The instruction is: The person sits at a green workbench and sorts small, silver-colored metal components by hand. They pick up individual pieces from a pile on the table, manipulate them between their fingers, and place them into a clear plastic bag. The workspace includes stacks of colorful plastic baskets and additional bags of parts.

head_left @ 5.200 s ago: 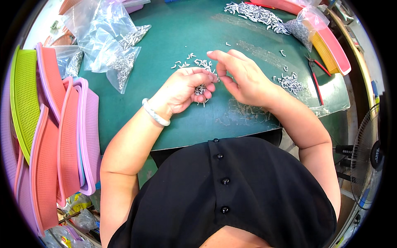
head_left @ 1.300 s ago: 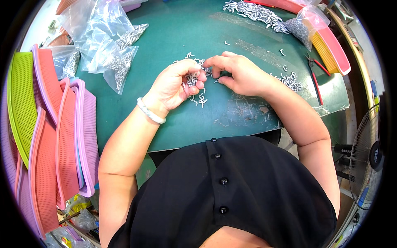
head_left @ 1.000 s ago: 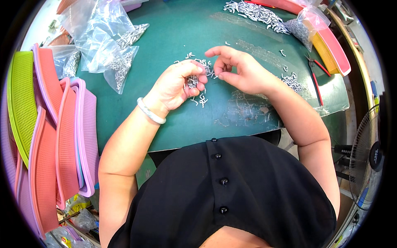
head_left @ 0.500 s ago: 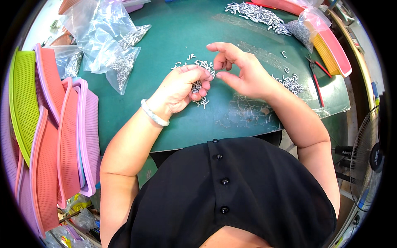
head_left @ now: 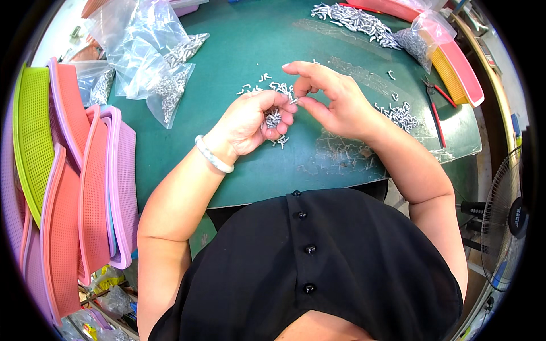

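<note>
My left hand is curled round a bunch of small bent silver metal pieces. Its thumb and forefinger close toward one piece at their tips. Against that spot, my right hand pinches with thumb and a finger, at what looks like the end of the same tiny piece; the fingertips partly hide it. Its forefinger arches above. Loose pieces of the same kind lie on the green tabletop just beyond and under my left hand. Another small heap lies beside my right forearm.
Red-handled pliers lie at the right. A larger heap of silver parts sits at the far side, near a filled plastic bag and a yellow basket. Clear bags and stacked plastic baskets stand left; a fan is right.
My left thumb and fingers have shifted slightly, showing more of the pieces in the palm. A small piece now shows between the fingertips of both hands.
</note>
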Tool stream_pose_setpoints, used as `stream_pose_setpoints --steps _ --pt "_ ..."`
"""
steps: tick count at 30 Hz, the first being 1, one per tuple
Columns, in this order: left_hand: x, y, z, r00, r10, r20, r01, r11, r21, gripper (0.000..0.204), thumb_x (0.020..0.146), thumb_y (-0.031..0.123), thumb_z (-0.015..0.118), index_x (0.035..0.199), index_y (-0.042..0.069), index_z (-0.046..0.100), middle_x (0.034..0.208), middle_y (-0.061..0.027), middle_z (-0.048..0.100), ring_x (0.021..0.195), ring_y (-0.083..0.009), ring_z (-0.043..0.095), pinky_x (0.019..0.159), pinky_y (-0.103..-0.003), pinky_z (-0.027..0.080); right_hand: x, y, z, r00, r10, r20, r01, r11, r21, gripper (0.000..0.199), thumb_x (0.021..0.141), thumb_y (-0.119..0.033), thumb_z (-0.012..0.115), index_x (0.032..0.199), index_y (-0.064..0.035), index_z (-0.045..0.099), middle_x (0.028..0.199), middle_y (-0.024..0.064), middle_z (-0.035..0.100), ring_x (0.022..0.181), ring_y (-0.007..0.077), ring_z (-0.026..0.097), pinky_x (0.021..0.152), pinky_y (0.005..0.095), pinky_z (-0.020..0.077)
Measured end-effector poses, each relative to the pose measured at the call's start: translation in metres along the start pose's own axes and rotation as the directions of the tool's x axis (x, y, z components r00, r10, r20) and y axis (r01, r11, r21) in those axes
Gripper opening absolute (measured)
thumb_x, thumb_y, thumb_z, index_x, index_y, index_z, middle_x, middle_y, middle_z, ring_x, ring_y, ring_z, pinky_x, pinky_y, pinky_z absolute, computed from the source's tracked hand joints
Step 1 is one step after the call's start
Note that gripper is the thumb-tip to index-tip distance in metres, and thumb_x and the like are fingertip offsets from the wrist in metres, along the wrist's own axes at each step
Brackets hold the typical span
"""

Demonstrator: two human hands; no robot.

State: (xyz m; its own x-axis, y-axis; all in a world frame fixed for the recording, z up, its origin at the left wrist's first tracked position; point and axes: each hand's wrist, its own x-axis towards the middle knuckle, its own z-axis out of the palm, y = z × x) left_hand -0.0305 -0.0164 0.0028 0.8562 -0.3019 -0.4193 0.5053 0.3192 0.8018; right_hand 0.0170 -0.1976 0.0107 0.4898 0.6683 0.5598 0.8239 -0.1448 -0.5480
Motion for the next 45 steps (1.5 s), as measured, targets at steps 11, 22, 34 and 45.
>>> stream_pose_setpoints --steps 11,22,34,45 --pt "0.0 0.002 0.0 1.0 -0.007 -0.001 0.007 0.998 -0.06 0.014 0.086 0.015 0.052 0.084 0.001 0.055 0.068 -0.0041 0.053 0.055 -0.0092 0.048 0.04 -0.017 0.033 0.001 0.008 0.002 0.997 0.077 0.022 -0.077 0.997 0.031 0.044 0.071 0.002 0.057 0.113 -0.0069 0.048 0.075 0.0045 0.055 0.076 0.0253 0.055 0.069 0.0352 0.0446" --pt "0.006 -0.002 -0.007 1.0 0.024 0.01 -0.022 0.989 -0.143 0.011 0.085 0.012 0.053 0.084 0.002 0.057 0.07 -0.0034 0.055 0.058 -0.0079 0.051 0.048 -0.016 0.043 0.003 0.008 0.007 0.996 0.055 -0.065 -0.046 0.99 0.132 0.042 0.072 0.002 0.057 0.113 -0.0078 0.051 0.079 0.0044 0.059 0.077 0.0227 0.057 0.068 0.033 0.046" --pt "0.002 0.0 -0.003 1.0 -0.004 0.019 0.006 0.993 -0.119 0.01 0.082 0.012 0.058 0.083 0.003 0.06 0.067 -0.0017 0.056 0.056 -0.0082 0.054 0.047 -0.016 0.043 0.002 0.01 0.008 0.995 0.071 -0.073 -0.056 0.979 0.194 0.037 0.074 0.004 0.056 0.11 -0.0049 0.052 0.077 0.0055 0.06 0.072 0.02 0.06 0.066 0.0296 0.0494" --pt "0.001 0.0 0.001 1.0 -0.009 -0.014 0.007 0.996 -0.093 0.012 0.084 0.012 0.055 0.085 0.001 0.058 0.069 -0.0032 0.055 0.055 -0.008 0.05 0.044 -0.016 0.037 0.002 0.009 0.007 0.995 0.086 -0.059 -0.072 0.977 0.201 0.036 0.075 0.005 0.056 0.11 -0.0035 0.051 0.075 0.0056 0.06 0.069 0.0174 0.06 0.065 0.0276 0.0484"
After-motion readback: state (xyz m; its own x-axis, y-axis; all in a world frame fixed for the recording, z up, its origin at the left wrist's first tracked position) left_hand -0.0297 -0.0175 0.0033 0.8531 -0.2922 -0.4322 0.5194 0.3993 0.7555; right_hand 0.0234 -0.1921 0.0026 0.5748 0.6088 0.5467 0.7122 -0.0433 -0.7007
